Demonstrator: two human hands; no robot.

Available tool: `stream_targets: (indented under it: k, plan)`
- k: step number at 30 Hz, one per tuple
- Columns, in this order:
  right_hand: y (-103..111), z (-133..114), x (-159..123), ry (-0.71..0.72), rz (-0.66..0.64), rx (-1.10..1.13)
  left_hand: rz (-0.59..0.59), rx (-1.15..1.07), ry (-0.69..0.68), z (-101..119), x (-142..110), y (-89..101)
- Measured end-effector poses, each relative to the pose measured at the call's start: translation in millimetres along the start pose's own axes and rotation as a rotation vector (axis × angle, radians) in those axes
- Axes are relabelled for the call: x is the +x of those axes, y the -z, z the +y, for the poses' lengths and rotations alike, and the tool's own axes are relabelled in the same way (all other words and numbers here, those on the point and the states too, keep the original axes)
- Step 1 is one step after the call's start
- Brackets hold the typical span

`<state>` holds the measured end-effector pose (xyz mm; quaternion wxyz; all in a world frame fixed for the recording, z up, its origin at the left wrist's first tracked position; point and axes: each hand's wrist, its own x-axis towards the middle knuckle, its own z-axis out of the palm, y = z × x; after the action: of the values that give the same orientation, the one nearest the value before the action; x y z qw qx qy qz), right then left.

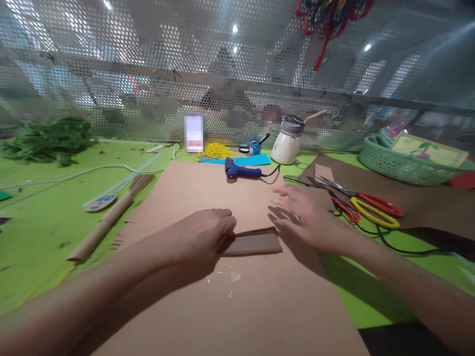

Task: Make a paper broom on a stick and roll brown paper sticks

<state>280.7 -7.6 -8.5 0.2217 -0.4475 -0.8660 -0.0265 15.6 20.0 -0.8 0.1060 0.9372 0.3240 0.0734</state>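
Note:
My left hand (208, 231) is closed on the left end of a folded brown cardboard strip (256, 242). The strip lies across a large tan cardboard sheet (237, 306), and my fingers hide its left end. Just past the strip's right end is my right hand (300, 215), fingers apart, with nothing in it. Beyond both hands a blue glue gun (243, 170) rests on the sheet's far part. Small shiny spots, perhaps dried glue, mark the sheet in front of the strip.
Scissors with red and yellow handles (374, 205) lie right on brown paper (438, 207). Behind stand a white jar (286, 148), a small blue paint pot (255, 147) and a green basket (393, 160). A rolled paper tube (100, 230) and green strands (46, 138) lie left. Perforated metal mesh (148, 99) closes off the back.

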Motion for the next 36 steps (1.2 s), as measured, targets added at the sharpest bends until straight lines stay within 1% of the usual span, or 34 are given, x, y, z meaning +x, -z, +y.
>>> stream_targets:
  k: [2, 4, 6, 9, 11, 15, 21, 24, 31, 34, 36]
  plan:
    - [-4, -4, -1, 0.058, -0.106, 0.054, -0.011, 0.003, 0.004, -1, 0, -0.4]
    - [-11, -11, -3, 0.092, -0.14, 0.061, -0.014, 0.017, 0.002, -2, 1, -0.9]
    - [-19, -15, -7, 0.112, -0.11, 0.045, -0.006, 0.031, -0.004, -2, 1, -1.2]
    - [-26, -16, -12, 0.149, -0.064, 0.051, -0.006, 0.031, -0.016, 0, 1, -0.4]
    - [-28, -15, -14, 0.168, -0.048, 0.059, -0.007, 0.034, -0.027, 2, 1, 0.6]
    - [-28, -12, -15, 0.209, -0.056, 0.043, 0.007, 0.088, -0.058, 6, 3, 0.6]
    - [-27, -8, -14, 0.148, -0.064, 0.145, 0.058, 0.136, -0.094, 6, 4, -5.2]
    - [-27, -9, -15, 0.178, -0.074, 0.087, 0.083, 0.168, -0.108, 7, 4, -8.2]
    - [-25, -18, -16, 0.327, -0.097, -0.152, 0.097, 0.33, -0.166, 14, 4, -10.4]
    - [-23, -20, -16, 0.369, -0.125, -0.206, 0.11, 0.381, -0.176, 15, 3, -10.3]
    - [-23, -20, -16, 0.379, -0.144, -0.227, 0.131, 0.43, -0.215, 16, 2, -10.2]
